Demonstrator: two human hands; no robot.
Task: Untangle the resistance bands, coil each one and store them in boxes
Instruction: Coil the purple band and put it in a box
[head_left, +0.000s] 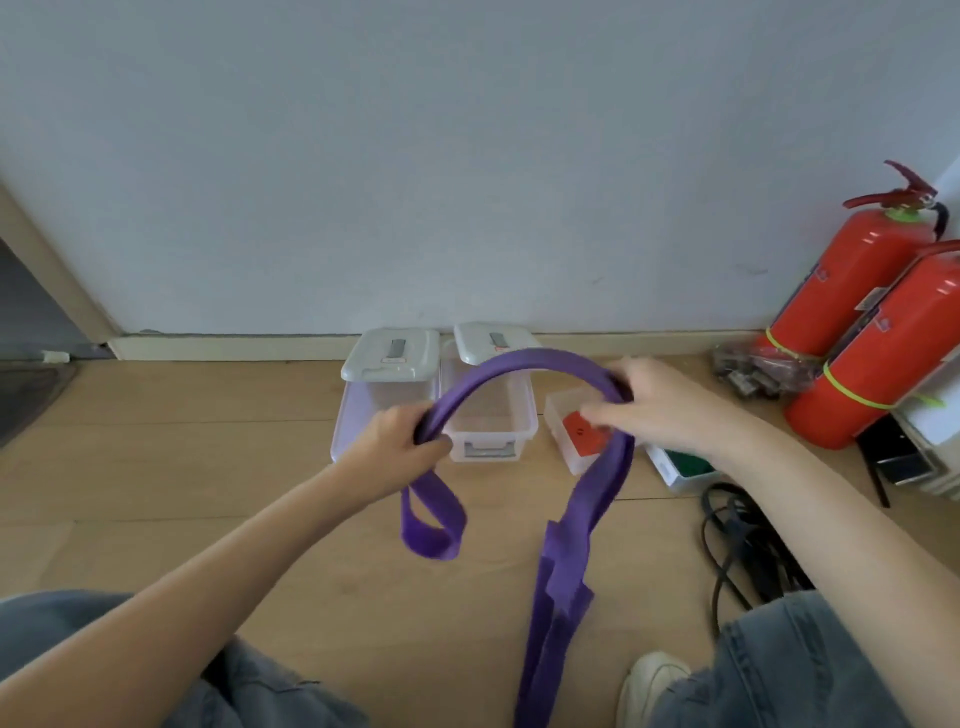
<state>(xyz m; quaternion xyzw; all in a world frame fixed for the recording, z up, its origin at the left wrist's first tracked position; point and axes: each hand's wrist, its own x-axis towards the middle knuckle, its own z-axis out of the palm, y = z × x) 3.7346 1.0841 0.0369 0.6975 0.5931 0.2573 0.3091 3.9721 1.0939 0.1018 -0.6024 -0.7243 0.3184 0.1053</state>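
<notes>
Above the wooden floor (208, 467), purple resistance band (524, 361) arched between both hands, left hand (400, 441) grip curled round one end, right hand (649, 400) grip pinching the other, two open clear boxes (488, 415) just beyond by the wall.

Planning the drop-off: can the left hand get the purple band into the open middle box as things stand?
Probably yes. The left hand grips the purple band just in front of the middle box, whose lid leans behind it, leaving the top open.
</notes>
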